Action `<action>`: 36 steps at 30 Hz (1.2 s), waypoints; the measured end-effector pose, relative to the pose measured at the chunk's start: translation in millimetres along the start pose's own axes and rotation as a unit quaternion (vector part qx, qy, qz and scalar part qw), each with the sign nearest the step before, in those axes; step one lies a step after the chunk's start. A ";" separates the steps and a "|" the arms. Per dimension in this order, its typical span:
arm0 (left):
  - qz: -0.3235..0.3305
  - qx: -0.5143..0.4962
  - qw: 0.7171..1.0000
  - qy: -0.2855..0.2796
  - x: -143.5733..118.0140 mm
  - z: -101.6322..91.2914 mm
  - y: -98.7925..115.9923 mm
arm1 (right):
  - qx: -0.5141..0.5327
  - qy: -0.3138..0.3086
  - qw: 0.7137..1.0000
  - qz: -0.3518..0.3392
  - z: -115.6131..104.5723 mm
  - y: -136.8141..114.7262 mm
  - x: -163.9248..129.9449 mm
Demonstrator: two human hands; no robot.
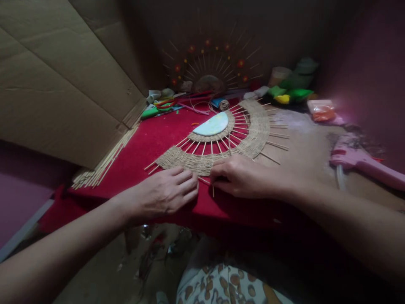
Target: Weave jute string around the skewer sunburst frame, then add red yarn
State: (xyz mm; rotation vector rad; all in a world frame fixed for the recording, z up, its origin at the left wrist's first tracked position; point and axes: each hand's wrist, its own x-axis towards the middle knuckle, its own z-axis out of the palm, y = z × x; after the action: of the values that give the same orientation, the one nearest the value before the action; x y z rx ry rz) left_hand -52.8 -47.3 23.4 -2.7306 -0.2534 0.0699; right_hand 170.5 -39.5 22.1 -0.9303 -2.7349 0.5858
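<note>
A half-round fan of thin sticks woven with tan twine (196, 162) lies on the red cloth, its curved edge toward me. A pale blue half-disc (212, 124) sits at its centre. My left hand (171, 190) curls over the near left part of the outer edge, covering the stick ends; its fingertips are hidden. Just right of it, my right hand (237, 175) is closed in a pinch at the same edge, beside a protruding stick. A short length of twine (204, 180) shows between both hands. Twine also crosses the fan toward the right hand.
Loose sticks (106, 162) lie along the left beside a cardboard panel (63, 84). A pink glue gun (357, 158) rests at the right. Scissors (166, 103) and a twine roll (224, 104) lie behind the fan. A similar decorated fan (209, 67) stands at the back.
</note>
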 end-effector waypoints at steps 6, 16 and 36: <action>0.011 -0.074 0.997 0.021 0.6 0.2 -10.2 | 0.007 -0.005 1.000 0.007 -1.1 2.5 0.1; 0.021 -0.048 0.997 0.060 -12.4 14.2 -12.6 | 0.005 -0.009 1.000 0.004 -2.9 0.5 -2.4; -0.062 -0.145 0.987 0.031 -12.5 10.5 -10.5 | 0.014 0.009 0.999 -0.052 -7.2 -11.8 -9.6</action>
State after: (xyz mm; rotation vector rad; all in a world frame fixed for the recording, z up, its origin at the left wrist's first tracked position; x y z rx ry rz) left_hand -67.7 -36.1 18.0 -2.9899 -0.4460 -0.0923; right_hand 173.8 -51.8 33.1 -0.7786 -2.7328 0.5924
